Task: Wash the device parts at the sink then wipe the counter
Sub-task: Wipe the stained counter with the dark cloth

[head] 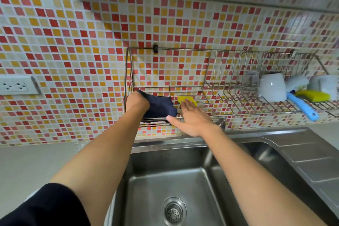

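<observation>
My left hand (pixel 136 102) grips a dark blue cloth (pixel 159 106) on the left end of the wire wall rack (pixel 165 49). Just to its right, my right hand (pixel 192 117) lies flat with spread fingers, fingertips on a yellow sponge (pixel 182 99) that rests on the rack's shelf. Below both arms is the steel sink (pixel 216 176), dry-looking, with its drain strainer (pixel 173 212) near the bottom. The tap is mostly hidden behind my right wrist.
Further right on the rack sit a clear glass (pixel 250 80), upturned white cups (pixel 272 87), a blue-handled brush (pixel 302 107) and another yellow sponge (pixel 313 95). A wall socket (pixel 15 86) is at left above the grey counter (pixel 27 163). The sink's drainboard (pixel 308 159) lies right.
</observation>
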### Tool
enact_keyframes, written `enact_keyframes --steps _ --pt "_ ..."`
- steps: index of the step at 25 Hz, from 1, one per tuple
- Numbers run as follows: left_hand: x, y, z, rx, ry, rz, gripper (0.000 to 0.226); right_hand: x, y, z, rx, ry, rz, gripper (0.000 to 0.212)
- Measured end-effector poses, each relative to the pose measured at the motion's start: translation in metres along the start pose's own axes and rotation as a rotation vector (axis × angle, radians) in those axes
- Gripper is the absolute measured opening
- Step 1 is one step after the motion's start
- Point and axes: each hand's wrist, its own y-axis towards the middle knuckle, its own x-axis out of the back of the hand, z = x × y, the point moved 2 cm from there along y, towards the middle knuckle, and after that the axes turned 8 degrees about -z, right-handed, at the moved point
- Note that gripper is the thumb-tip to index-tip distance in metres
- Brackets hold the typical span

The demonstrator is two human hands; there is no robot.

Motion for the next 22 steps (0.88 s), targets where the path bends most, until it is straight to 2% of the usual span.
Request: enact_keyframes --steps 5,11,14,16,18,20,22 --pt "0.000 0.002 -0.004 0.085 -0.239 0.036 0.036 -0.002 0.001 -0.001 -0.003 0.001 -0.019 0.093" --pt "0.054 -0.025 -0.007 -0.044 -0.690 -0.280 0.032 -0.001 -0.003 -0.002 0.012 0.028 -0.098 0.093" --pt "0.106 -0.035 0.011 -0.115 -0.836 -0.309 0.031 -0.002 -0.013 0.017 0.106 0.098 -0.256 0.087" --pt "0.128 -0.037 0.040 -0.136 -0.912 -0.297 0.025 -0.009 -0.026 0.046 0.227 0.184 -0.390 0.079" --pt "0.140 -0.040 0.084 -0.119 -0.976 -0.314 0.016 -0.025 -0.046 0.086 0.342 0.294 -0.451 0.072" --pt "0.148 -0.045 0.138 -0.073 -0.968 -0.355 0.015 -0.055 -0.067 0.126 0.403 0.398 -0.393 0.069" --pt "0.147 -0.053 0.197 -0.018 -0.925 -0.349 0.024 -0.096 -0.085 0.159 0.420 0.421 -0.279 0.073"
